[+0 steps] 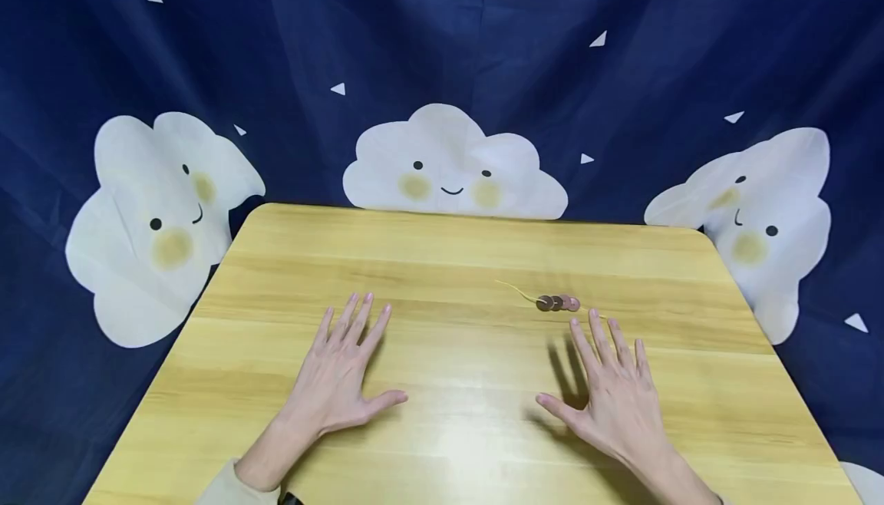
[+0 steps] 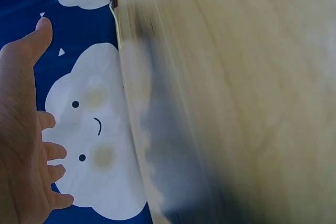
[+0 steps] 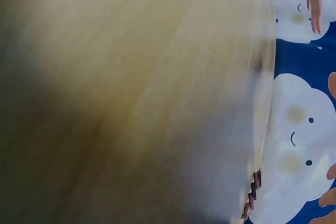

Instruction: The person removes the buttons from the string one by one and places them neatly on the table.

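Note:
Several round brown and pinkish-brown discs [image 1: 558, 303] are threaded in a row on a thin yellow cord [image 1: 512, 285]. They lie on the table, right of its middle, and the cord's ends stick out on both sides. My right hand [image 1: 618, 405] is spread just in front of them, holding nothing. Its fingertips overlap the cord's right end in the head view; whether they touch it I cannot tell. My left hand [image 1: 333, 386] is spread over the left half of the table with nothing in it. In the right wrist view the discs [image 3: 252, 195] appear near the lower edge.
A light wooden table [image 1: 456, 259] with rounded far corners spans the front. Behind it hangs a dark blue curtain [image 1: 414, 37] printed with white triangles and smiling clouds [image 1: 452, 144]. A pale sleeve [image 1: 238, 486] covers my left forearm.

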A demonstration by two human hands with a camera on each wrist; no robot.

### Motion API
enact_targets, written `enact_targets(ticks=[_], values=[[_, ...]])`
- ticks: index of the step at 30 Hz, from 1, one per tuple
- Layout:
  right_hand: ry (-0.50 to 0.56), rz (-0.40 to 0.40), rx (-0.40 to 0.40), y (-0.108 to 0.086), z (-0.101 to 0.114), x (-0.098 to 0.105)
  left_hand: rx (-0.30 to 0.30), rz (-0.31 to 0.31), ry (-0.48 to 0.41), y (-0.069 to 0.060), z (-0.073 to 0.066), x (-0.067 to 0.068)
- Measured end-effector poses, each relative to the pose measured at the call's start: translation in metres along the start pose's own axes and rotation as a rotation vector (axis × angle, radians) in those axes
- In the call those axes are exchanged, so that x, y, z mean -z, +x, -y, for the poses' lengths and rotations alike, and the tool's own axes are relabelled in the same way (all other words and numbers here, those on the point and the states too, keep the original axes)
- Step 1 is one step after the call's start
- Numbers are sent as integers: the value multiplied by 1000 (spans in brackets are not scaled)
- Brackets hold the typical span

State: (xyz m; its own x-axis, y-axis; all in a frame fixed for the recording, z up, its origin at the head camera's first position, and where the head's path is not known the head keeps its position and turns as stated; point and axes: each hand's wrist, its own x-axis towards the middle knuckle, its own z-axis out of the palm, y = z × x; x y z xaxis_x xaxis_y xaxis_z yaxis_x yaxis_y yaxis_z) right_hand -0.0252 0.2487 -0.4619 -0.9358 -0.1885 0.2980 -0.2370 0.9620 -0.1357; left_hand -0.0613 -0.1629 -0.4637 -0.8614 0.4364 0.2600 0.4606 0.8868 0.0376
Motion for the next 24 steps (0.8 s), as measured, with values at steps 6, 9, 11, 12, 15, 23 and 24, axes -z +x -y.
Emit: enact_targets(ticks=[6,9,11,12,15,23,24], values=[[2,-23,29,4,-7,-1,-22,-6,-10,7,-6,2],[3,-30,46,5,-12,-2,-36,9,-20,12,-11,0],[-1,-37,62,8,-16,-3,-47,22,-24,16,-15,-1],[-2,-41,69,9,-19,-4,-54,25,-24,18,-18,-1],[0,-51,92,13,-26,-6,-79,37,-31,27,-25,-3],[47,-35,117,22,-43,-10,-172,88,-51,53,-45,-17],[53,-35,120,23,-45,-11,-188,93,-50,57,-48,-20]])
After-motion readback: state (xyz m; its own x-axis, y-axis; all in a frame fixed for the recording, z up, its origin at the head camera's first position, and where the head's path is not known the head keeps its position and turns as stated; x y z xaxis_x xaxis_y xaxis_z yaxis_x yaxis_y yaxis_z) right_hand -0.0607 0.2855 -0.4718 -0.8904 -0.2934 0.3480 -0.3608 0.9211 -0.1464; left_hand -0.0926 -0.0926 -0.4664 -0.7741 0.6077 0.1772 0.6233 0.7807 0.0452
